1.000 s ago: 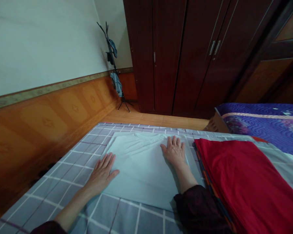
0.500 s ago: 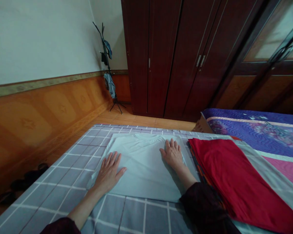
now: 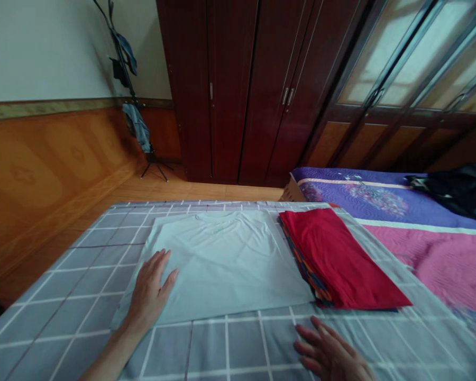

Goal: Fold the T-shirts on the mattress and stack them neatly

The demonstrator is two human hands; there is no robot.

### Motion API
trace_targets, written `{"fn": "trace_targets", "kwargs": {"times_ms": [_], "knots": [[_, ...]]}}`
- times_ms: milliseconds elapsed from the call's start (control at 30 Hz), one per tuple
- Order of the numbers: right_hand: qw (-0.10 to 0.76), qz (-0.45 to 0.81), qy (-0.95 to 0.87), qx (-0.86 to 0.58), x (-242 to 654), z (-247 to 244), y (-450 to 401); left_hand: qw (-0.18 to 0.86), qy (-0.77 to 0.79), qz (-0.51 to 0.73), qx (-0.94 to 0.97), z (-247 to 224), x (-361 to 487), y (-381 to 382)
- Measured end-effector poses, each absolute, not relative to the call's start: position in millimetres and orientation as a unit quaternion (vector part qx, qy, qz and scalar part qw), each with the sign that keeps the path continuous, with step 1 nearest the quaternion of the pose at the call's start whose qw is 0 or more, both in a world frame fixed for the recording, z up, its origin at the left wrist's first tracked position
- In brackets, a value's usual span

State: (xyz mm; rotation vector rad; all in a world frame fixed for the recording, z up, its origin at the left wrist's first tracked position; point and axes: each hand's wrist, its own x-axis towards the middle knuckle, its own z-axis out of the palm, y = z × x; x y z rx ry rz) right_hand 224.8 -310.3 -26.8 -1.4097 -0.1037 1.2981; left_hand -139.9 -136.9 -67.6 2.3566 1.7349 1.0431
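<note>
A pale, light-coloured T-shirt (image 3: 226,264) lies folded flat on the checked bedsheet (image 3: 206,349), its neckline toward the far side and a few soft wrinkles across it. My left hand (image 3: 153,286) is over its left edge, fingers stretched and thumb apart; whether it presses on the cloth I cannot tell. Near the front, below the shirt's lower right corner, my right hand (image 3: 329,349) is above the sheet with fingers spread and nothing in them, slightly blurred. Just right of the shirt rests a stack of folded clothes with a red garment (image 3: 345,259) on top.
Beyond the bed's far edge stand a dark red wardrobe (image 3: 230,95) and a coat rack (image 3: 129,84) with clothing and caps. At right is another bed with a purple and pink cover (image 3: 432,248) and a dark item (image 3: 460,190) on it.
My right hand has left the shirt and come back toward the front edge. My left hand stays at the shirt's left side. The view has swung to the right.
</note>
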Motion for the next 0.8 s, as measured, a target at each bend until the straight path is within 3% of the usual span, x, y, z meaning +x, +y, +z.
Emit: {"fn": "trace_targets", "kwargs": {"times_ms": [300, 467, 633, 800], "knots": [[0.577, 0.546, -0.098, -0.600, 219.5, -18.3, -251.4, 0.109, 0.586, 0.397, 0.697, -60.2, -142.2, -138.3], [0.549, 0.452, -0.173, -0.681, 212.3, -22.1, -243.8, 0.184, 0.635, 0.458, 0.594, -44.4, -157.0, -134.8], [0.519, 0.362, -0.337, -0.698, 202.4, -15.3, -223.4, 0.330, 0.609, 0.558, 0.457, -25.2, -173.0, -131.3], [0.498, 0.268, -0.444, -0.695, 165.0, 17.3, -164.5, 0.491, 0.571, 0.543, 0.371, -3.3, -183.2, -135.4]]}}
